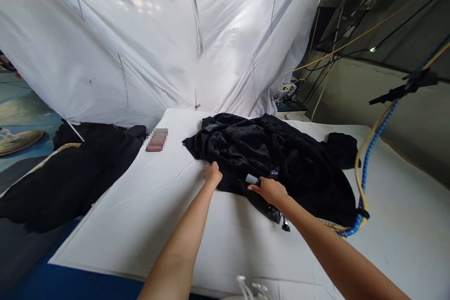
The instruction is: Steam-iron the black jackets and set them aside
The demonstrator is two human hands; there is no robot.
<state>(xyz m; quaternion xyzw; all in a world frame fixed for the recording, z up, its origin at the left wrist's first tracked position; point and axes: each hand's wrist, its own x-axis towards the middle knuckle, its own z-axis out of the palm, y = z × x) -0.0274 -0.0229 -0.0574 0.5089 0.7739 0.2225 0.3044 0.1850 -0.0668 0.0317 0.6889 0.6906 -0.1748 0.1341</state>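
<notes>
The right hand is closed around the handle of a black iron; the hand covers much of this handle, and only its grey front end shows. The iron lies at the near edge of a black garment, which is spread, with many folds, on a white table. How much of its sole touches the cloth, I cannot tell. The left hand is at the garment's near left edge; its fingers are mostly hidden, so I cannot tell if they pinch the cloth or only press it. A label is partly covered by the right hand, and just a few letters are readable. Folds hide the garment's exact shape. A reddish object on the table is blurred into squares. At left, a dark cloth pile is cut off by the frame.
</notes>
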